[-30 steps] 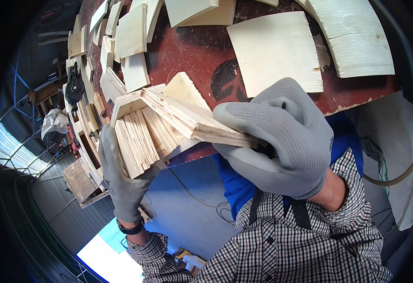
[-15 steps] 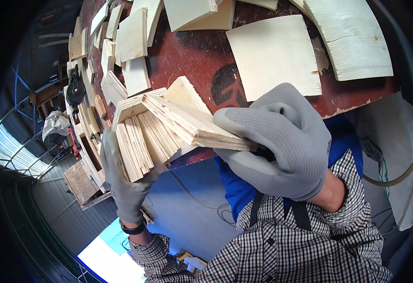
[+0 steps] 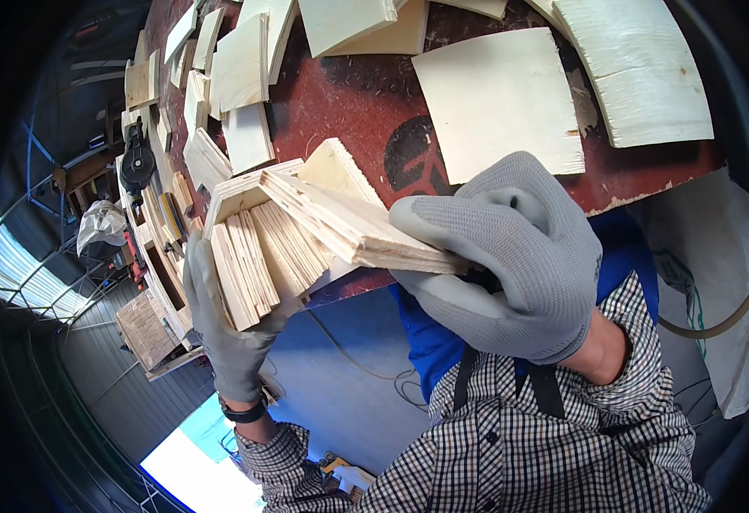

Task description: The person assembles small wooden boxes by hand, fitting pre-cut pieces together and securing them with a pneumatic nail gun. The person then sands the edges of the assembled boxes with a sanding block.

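Observation:
My right hand [image 3: 520, 252], in a grey work glove, is closed on a small stack of plywood pieces [image 3: 349, 224]. The stack slants down toward me, and its layered edges show. Its far end reaches over a shallow open wooden box [image 3: 259, 179]. Thin plywood strips [image 3: 246, 267] stand side by side inside that box. Wrapped round the box's left end and near corner is my gloved left hand [image 3: 230, 342], a dark watch on its wrist. The fingertips under the box are partly hidden.
The worn red tabletop [image 3: 331, 111] carries a square plywood panel [image 3: 501, 103], a curved panel [image 3: 635, 73] at the far right and several loose pieces along the left. A black tape dispenser [image 3: 137, 160] lies at the left. A hose [image 3: 725, 315] hangs at the right.
Almost nothing differs. The plywood stack and my right hand have shifted very slightly to the right; both hands keep their grip.

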`<control>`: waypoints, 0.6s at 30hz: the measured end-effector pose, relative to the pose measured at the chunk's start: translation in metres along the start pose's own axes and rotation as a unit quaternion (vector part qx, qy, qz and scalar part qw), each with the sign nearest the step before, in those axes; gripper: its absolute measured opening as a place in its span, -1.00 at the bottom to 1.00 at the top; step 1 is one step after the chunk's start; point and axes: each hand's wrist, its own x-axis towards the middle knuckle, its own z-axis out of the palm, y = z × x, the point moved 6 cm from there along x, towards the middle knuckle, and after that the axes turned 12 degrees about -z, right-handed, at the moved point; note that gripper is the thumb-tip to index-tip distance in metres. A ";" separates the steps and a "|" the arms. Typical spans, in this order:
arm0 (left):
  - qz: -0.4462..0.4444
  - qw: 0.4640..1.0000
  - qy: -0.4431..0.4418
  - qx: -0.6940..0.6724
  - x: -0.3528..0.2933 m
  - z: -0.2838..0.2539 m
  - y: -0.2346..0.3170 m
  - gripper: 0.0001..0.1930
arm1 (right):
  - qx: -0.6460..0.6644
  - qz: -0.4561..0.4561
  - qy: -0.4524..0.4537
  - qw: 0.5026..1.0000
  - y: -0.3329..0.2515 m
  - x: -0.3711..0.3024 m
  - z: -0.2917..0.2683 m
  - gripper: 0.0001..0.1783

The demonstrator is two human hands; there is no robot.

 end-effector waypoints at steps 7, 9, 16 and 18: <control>-0.002 1.000 -0.007 -0.003 0.000 0.001 -0.001 0.23 | 0.007 0.008 0.008 1.000 0.000 0.000 0.000 -0.47; -0.001 1.000 -0.008 -0.002 0.000 0.001 -0.002 0.22 | 0.008 0.009 0.007 1.000 0.000 0.001 0.000 -0.47; -0.006 1.000 -0.004 -0.001 -0.001 0.001 -0.002 0.20 | 0.010 0.010 -0.003 1.000 0.000 -0.001 0.000 -0.43; -0.008 1.000 -0.006 0.001 -0.001 0.001 -0.002 0.20 | 0.008 0.008 -0.006 1.000 0.000 -0.001 0.000 -0.43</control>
